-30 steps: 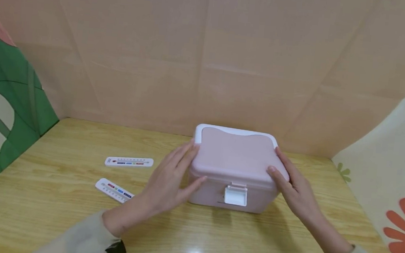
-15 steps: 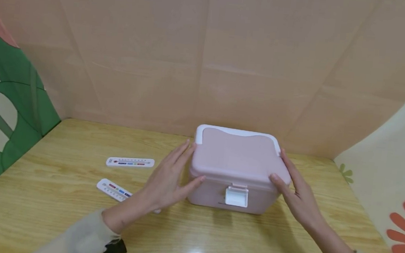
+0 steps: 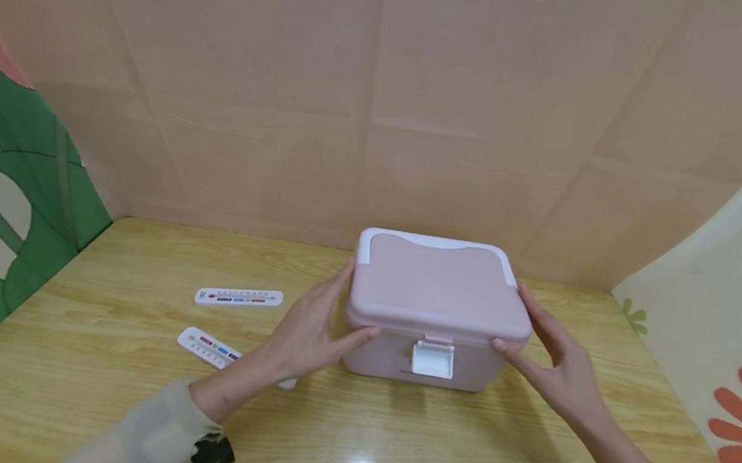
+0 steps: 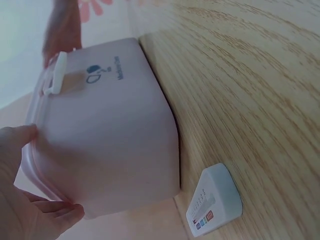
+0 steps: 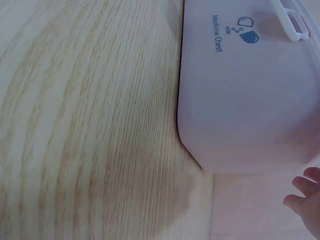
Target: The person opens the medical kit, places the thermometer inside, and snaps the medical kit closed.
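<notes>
A pale pink medicine box [image 3: 435, 290] with a white-trimmed lid sits on the table, lid down. Its white front latch [image 3: 432, 360] is flipped outward, and "Medicine Chest" is printed on the front. At the box's left front corner my left hand [image 3: 307, 333] grips the lid edge, thumb in front and fingers along the side. My right hand [image 3: 562, 365] holds the opposite corner the same way, its thumb at the lid's front rim. In the right wrist view only some fingertips [image 5: 305, 192] show beside the box.
Two white strip thermometers lie left of the box: a farther thermometer [image 3: 237, 297] and a nearer thermometer [image 3: 208, 346] partly behind my left forearm. Behind the wooden table [image 3: 391, 442] hangs a plain tan backdrop [image 3: 369, 112]; printed sheets flank both sides.
My right hand has slid down from the lid's top, its thumb now at the front rim. My left fingers have shifted slightly against the lid's side. The box stays put.
</notes>
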`<action>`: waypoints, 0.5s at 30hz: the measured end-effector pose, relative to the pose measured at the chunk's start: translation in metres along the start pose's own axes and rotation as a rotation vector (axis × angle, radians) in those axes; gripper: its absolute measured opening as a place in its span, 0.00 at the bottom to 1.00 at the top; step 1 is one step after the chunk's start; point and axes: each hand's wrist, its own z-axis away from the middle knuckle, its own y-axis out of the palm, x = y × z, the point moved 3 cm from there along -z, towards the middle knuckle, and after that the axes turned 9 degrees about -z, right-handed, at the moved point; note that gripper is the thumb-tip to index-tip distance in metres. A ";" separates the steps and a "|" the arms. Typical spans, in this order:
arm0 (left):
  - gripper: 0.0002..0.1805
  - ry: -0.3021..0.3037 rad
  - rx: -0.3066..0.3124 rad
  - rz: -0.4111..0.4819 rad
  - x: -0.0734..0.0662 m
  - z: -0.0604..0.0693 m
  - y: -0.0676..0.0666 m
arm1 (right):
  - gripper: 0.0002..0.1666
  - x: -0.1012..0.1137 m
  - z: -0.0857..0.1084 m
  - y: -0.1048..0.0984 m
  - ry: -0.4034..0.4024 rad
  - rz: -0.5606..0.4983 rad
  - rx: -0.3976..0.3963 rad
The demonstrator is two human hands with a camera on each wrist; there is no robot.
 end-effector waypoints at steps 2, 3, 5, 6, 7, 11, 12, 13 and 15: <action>0.52 -0.007 -0.007 0.013 0.000 0.000 0.000 | 0.45 -0.001 0.000 0.000 -0.014 -0.044 -0.007; 0.51 -0.007 -0.013 0.018 0.000 0.000 0.000 | 0.45 -0.001 0.000 0.000 -0.025 -0.061 -0.008; 0.50 -0.007 -0.019 0.023 0.001 -0.001 0.000 | 0.45 -0.002 0.000 0.000 -0.039 -0.095 -0.017; 0.50 -0.006 -0.019 0.022 0.001 -0.001 0.001 | 0.44 -0.002 0.000 0.000 -0.044 -0.109 -0.021; 0.50 -0.005 -0.018 0.023 0.001 -0.001 0.001 | 0.44 -0.002 0.000 0.000 -0.044 -0.118 -0.024; 0.49 -0.008 -0.017 0.026 0.000 -0.002 0.001 | 0.44 -0.004 0.001 0.000 -0.021 -0.137 -0.035; 0.49 -0.008 -0.021 0.029 0.000 -0.002 0.001 | 0.43 -0.004 0.001 0.000 -0.015 -0.140 -0.036; 0.49 -0.009 -0.025 0.030 0.000 -0.002 0.001 | 0.43 -0.004 0.001 0.000 -0.008 -0.146 -0.037; 0.49 -0.016 -0.030 0.029 0.000 -0.002 0.000 | 0.43 -0.004 0.002 0.000 0.006 -0.154 -0.037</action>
